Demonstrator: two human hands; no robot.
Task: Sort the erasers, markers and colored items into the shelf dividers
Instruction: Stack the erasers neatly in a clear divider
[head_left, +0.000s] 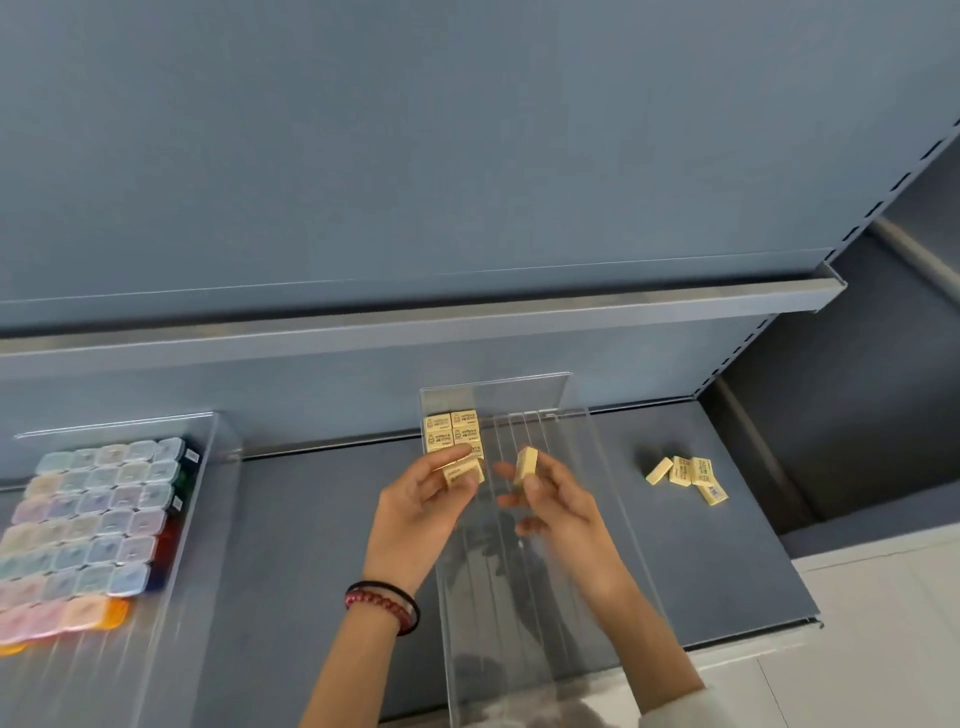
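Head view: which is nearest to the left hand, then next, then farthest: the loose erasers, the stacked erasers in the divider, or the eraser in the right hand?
1. Stacked erasers, just beyond the left hand.
2. Eraser in the right hand, just right.
3. Loose erasers, far right on the shelf.

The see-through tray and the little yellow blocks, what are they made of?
The tray looks like clear hard plastic, maybe acrylic: the shelf shows through it and its edges glint. The yellow blocks are erasers, probably rubber or vinyl: dull, no shine, dark print on top. Which one, the picture can't tell.
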